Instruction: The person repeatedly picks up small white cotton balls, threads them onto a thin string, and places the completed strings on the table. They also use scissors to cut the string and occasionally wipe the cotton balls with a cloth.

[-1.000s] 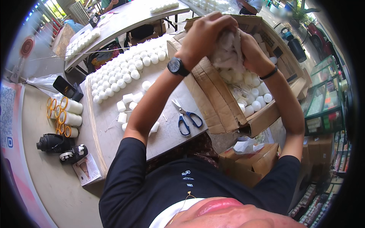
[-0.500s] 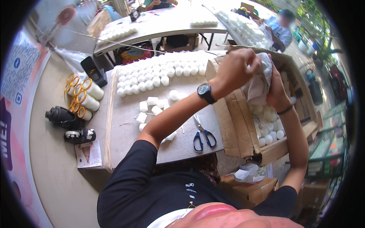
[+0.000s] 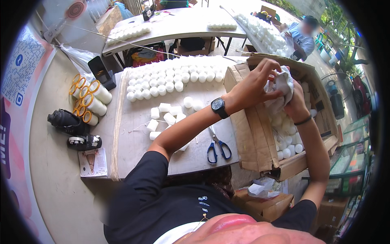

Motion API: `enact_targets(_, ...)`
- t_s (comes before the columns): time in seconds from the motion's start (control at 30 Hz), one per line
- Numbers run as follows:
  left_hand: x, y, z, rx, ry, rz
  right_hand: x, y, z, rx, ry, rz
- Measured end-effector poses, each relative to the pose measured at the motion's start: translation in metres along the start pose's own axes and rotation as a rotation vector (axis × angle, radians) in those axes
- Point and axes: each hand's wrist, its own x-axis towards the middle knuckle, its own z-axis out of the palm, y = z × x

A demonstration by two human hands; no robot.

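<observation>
Above the open cardboard box (image 3: 256, 142), my right hand (image 3: 297, 106) is closed around a crumpled white cloth (image 3: 286, 84). My left hand (image 3: 260, 81), with a black watch on its wrist, has curved fingers and thumb gripping the cloth's near left side. Whether something lies inside its folds is hidden. White cylindrical candles (image 3: 287, 142) fill the box beneath my hands. On the table left of the box lie several loose candles (image 3: 164, 107), some with wicks showing. Blue-handled scissors (image 3: 218, 148) rest near the table's front edge.
Rows of white candles (image 3: 170, 77) stand at the table's far side. A bundle of cord (image 3: 118, 126) crosses its left part, beside orange-rimmed rolls (image 3: 95, 103) and a black bottle (image 3: 67, 122). Another person (image 3: 302, 38) is at the far right.
My left hand has come down from its raised fist, its fingers opening out and taking the cloth. My right hand keeps the cloth, now turned and bunched differently. The view has shifted slightly.
</observation>
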Motion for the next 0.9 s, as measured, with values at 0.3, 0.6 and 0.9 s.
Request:
enact_targets(0.3,-0.008,0.0,0.008,0.211,-0.13,0.123,0.003,0.013,0.002,0.115,0.19,0.098)
enact_targets(0.6,-0.007,-0.012,0.004,0.105,0.041,0.061,-0.004,0.009,0.013,-0.033,0.069,-0.024)
enact_targets(0.9,-0.011,-0.025,0.006,0.322,0.125,0.055,0.006,-0.01,0.01,-0.026,0.309,-0.108)
